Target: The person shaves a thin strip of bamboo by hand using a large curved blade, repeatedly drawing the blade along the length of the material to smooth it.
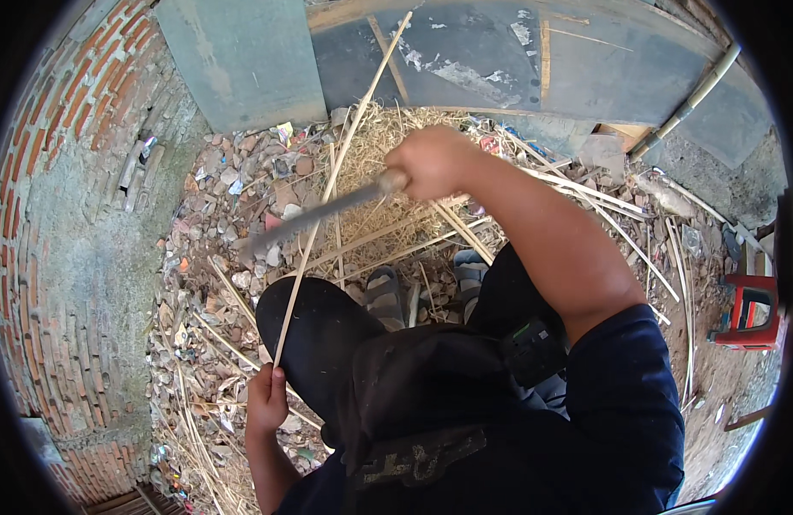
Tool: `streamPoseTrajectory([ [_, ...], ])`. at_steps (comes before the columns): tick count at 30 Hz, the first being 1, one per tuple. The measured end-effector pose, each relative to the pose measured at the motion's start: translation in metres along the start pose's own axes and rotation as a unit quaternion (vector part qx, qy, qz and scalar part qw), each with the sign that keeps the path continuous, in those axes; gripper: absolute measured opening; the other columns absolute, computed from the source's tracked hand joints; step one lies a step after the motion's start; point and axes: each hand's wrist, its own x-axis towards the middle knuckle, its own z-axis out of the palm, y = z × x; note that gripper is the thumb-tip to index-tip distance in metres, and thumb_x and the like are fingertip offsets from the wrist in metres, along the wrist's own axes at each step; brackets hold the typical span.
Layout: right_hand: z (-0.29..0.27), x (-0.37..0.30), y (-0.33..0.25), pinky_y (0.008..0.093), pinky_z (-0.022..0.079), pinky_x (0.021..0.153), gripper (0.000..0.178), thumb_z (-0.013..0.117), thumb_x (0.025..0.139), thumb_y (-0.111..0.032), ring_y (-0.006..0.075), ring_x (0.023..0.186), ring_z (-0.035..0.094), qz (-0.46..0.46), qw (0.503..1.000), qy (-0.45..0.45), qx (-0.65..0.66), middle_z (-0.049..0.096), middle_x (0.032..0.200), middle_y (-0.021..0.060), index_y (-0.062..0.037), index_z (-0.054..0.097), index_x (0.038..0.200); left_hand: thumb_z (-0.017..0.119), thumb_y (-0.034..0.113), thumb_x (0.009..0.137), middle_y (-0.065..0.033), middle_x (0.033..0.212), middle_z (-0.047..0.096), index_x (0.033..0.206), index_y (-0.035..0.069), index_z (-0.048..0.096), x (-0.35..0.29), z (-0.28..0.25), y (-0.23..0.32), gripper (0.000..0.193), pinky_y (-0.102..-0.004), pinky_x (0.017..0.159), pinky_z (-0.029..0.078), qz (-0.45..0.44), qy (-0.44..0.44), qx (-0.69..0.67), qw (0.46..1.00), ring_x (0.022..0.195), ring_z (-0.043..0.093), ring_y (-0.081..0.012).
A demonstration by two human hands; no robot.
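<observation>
A long pale bamboo strip (329,176) slants across the middle, from the wall panels down past my left knee. Its near end is pinched in my left hand (267,399), thumb on top. My right hand (432,163) is closed round the wooden handle (393,180) of a machete, out in front of me. The machete blade (315,219) points left and crosses the strip; it is slightly blurred, and I cannot tell whether it touches the strip. Curly bamboo shavings (388,146) lie heaped beyond my sandalled feet.
More bamboo strips (585,193) lie on the rubble ground at right, with others (229,348) at left. A brick wall (62,232) rises on the left, dark panels (465,60) stand ahead, and a bamboo pole (688,101) leans there. A red stool (748,313) is at far right.
</observation>
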Motion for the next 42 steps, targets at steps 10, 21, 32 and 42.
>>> streamPoseTrajectory([
  [10,0.024,0.017,0.011,0.0482,0.053,0.077,0.020,0.064,0.074,-0.022,0.0344,0.082,0.067,0.045,0.994,0.044,0.093,0.068,0.080,0.0150,-0.0116,0.070,0.090,0.040,0.037,0.107,-0.0164,0.059,0.048,0.081,-0.002,0.051,-0.002,0.000,0.020,0.048,-0.0393,0.054,0.038,-0.012,0.005,0.056,0.998,0.055,0.046,-0.0259],
  [21,0.022,0.012,0.040,0.0454,0.054,0.077,0.024,0.064,0.078,-0.027,0.0330,0.080,0.067,0.108,0.976,0.107,0.154,0.068,0.081,0.0159,-0.0050,0.068,0.088,0.038,0.040,0.107,-0.0196,0.062,0.051,0.080,-0.001,0.051,0.002,0.003,-0.005,0.051,-0.0432,0.057,0.039,-0.001,0.012,0.071,0.997,0.057,0.049,-0.0309],
  [32,0.015,0.006,-0.017,0.0440,0.052,0.071,0.029,0.075,0.081,-0.036,0.0299,0.071,0.066,-0.074,0.983,0.085,0.142,0.068,0.075,0.0138,-0.0079,0.069,0.087,0.047,0.036,0.102,-0.0267,0.064,0.057,0.077,0.000,0.052,-0.002,0.007,0.001,0.044,-0.0553,0.058,0.043,0.042,0.060,0.135,0.988,0.066,0.058,-0.0507],
  [42,0.020,0.006,-0.015,0.0341,0.050,0.073,0.036,0.078,0.082,-0.033,0.0162,0.078,0.062,-0.028,0.884,0.042,0.465,0.069,0.087,0.0054,-0.0079,0.071,0.107,0.057,0.037,0.096,-0.0250,0.063,0.060,0.076,0.003,0.054,-0.013,0.006,0.016,0.040,-0.0568,0.058,0.047,0.021,0.075,0.207,0.975,0.064,0.061,-0.0486],
])
